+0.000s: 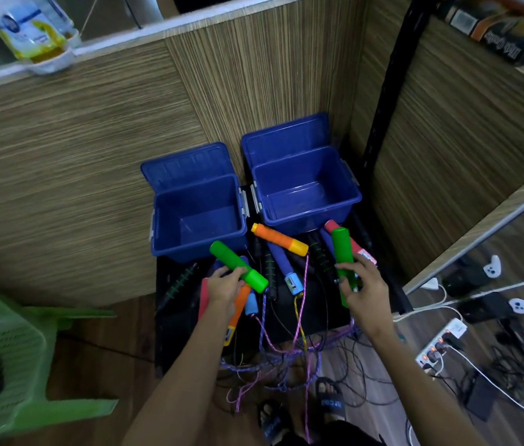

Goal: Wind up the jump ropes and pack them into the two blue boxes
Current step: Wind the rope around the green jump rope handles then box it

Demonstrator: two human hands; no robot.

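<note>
Left hand [222, 289] is gripping one green handle [238, 266], fingers curled round it, tip pointing to 10 o'clock; right hand [362, 284] is gripping the other green handle [342, 252], held nearly upright. Both blue boxes [198, 201] [305, 185] are sitting open at 12 o'clock on the black bench [325, 313], with remaining handles [280, 239] lying between the hands and ropes [273, 349] hanging toward 6 o'clock.

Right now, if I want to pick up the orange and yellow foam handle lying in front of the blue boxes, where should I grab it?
Probably grab the orange and yellow foam handle around its orange middle, from above. It lies flat and slanted, top side clear, with the right blue plastic box close behind.
</note>
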